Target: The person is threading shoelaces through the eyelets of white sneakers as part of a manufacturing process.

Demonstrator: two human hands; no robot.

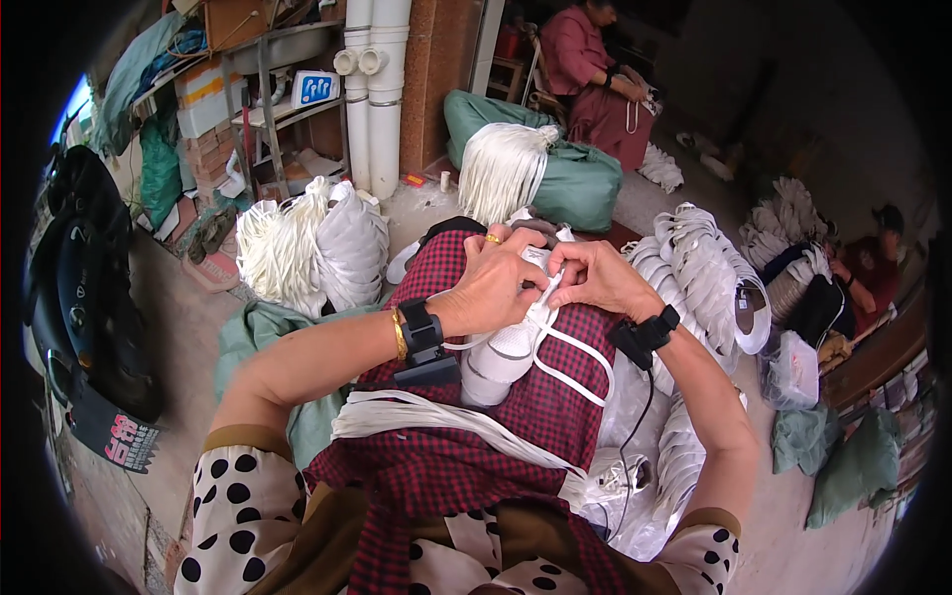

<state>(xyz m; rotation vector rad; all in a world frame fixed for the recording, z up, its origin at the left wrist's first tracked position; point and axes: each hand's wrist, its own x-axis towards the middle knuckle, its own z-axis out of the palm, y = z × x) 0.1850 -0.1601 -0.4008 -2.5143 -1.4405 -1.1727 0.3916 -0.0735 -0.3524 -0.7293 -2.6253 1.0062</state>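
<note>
A white shoe upper (499, 359) lies lengthwise on my lap over a red-and-black checked apron (436, 266). My left hand (484, 283) bends over its lacing area, fingers closed on a flat white shoelace. From the other side my right hand (603, 282) pinches the same white shoelace (575, 385), which loops down over the apron. Between the fingertips the exact threading is partly hidden. A bundle of loose white laces (436, 416) stretches across my lap nearer to me. Both wrists wear dark strapped devices.
Stacked white shoe uppers (694, 273) stand on the right, and more (352, 248) on the left. Beyond my knees, a hank of white laces (501, 174) rests on a green sack (585, 183). Two people sit farther off, and a dark scooter (89, 297) stands left.
</note>
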